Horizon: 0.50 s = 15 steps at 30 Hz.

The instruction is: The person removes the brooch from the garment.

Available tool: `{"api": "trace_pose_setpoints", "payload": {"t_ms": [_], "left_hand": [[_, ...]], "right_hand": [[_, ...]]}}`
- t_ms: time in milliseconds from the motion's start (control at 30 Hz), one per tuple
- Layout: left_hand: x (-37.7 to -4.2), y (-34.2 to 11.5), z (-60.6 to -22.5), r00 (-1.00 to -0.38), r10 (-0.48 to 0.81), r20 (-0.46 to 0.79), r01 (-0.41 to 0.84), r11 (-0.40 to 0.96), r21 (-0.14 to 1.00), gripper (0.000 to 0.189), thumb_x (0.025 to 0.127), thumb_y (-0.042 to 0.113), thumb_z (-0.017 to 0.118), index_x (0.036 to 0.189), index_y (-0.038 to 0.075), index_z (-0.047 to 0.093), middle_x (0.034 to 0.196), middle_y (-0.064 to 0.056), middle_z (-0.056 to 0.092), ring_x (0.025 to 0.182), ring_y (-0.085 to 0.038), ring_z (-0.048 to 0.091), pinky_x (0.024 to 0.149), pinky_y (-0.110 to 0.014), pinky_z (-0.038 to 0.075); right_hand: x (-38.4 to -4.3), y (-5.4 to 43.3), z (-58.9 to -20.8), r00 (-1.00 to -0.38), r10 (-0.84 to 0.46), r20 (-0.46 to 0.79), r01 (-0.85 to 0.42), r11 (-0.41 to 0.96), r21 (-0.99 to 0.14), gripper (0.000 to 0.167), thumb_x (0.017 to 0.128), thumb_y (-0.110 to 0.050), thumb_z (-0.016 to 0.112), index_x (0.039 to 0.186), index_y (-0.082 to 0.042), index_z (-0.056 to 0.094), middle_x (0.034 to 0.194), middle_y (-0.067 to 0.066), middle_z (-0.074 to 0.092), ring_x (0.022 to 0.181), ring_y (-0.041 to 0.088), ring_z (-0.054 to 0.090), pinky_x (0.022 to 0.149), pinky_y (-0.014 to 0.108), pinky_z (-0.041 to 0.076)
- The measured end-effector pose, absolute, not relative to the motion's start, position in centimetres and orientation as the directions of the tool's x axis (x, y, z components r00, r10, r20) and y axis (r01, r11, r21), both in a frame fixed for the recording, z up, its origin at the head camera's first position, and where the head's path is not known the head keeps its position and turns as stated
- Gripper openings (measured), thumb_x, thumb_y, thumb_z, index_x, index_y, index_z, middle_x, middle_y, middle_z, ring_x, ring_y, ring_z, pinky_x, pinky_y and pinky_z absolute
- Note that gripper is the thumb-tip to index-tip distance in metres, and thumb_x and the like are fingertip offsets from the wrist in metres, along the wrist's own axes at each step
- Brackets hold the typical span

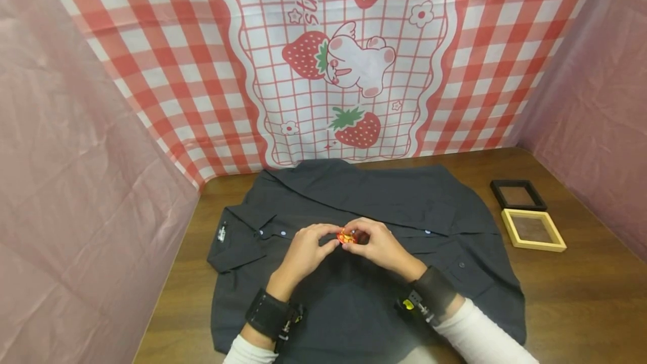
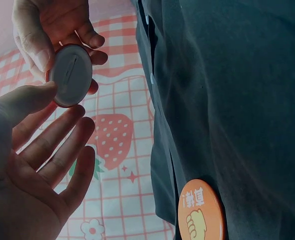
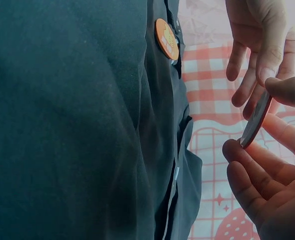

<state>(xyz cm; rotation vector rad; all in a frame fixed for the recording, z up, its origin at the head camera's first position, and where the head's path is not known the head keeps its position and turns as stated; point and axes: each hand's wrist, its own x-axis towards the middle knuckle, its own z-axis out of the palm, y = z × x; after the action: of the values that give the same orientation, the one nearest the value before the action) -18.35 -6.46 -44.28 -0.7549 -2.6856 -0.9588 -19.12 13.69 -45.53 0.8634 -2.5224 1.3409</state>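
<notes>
Both hands meet over the middle of a dark button-up shirt (image 1: 364, 291) that is spread on the table. Between them is a round pin badge (image 1: 346, 238) with a red and yellow face. Its grey back, with a pin across it, shows in the left wrist view as a pin badge (image 2: 70, 75). My left hand (image 1: 306, 247) pinches one edge between thumb and fingers. My right hand (image 1: 381, 245) pinches the opposite edge. An orange badge (image 2: 201, 212) with white lettering and a yellow fist lies against the shirt; the right wrist view also shows this orange badge (image 3: 166, 39).
At the right of the wooden table (image 1: 591, 291) lie a black frame (image 1: 497, 192) and a pale yellow frame (image 1: 510, 229), close together. A red-and-white checked cloth (image 1: 192, 72) with strawberries hangs behind. Pink cloth walls (image 1: 91, 184) stand on both sides.
</notes>
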Motion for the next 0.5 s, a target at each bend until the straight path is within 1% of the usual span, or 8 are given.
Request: {"api": "trace_pose_setpoints", "payload": {"t_ms": [267,500], "left_hand": [[-18.28,-6.39,-44.21,-0.850,0.403,0.338,0.526,0.661,0.535,0.028,0.087,0.019,0.073,0.114,0.013,0.072,0.114,-0.003,0.073,0.110,-0.022,0.067,0.095,-0.046,0.051],[-18.21,-6.33,-44.23,-0.860,0.399,0.319,0.511,0.668,0.541,0.029,0.087,0.019,0.073,0.115,0.014,0.071,0.116,-0.003,0.072,0.112,-0.023,0.066,0.096,-0.048,0.050]], "right_hand": [[-19.15,13.80,-45.27,-0.819,-0.410,0.402,-0.566,0.456,-0.687,0.027,0.079,-0.017,0.081,0.104,-0.010,0.072,0.099,0.003,0.070,0.080,0.014,0.061,0.069,0.030,0.054],[-19.19,13.84,-45.27,-0.813,-0.417,0.406,-0.574,0.454,-0.682,0.027,0.079,-0.018,0.081,0.103,-0.012,0.071,0.101,0.003,0.069,0.084,0.014,0.061,0.072,0.031,0.054]]}}
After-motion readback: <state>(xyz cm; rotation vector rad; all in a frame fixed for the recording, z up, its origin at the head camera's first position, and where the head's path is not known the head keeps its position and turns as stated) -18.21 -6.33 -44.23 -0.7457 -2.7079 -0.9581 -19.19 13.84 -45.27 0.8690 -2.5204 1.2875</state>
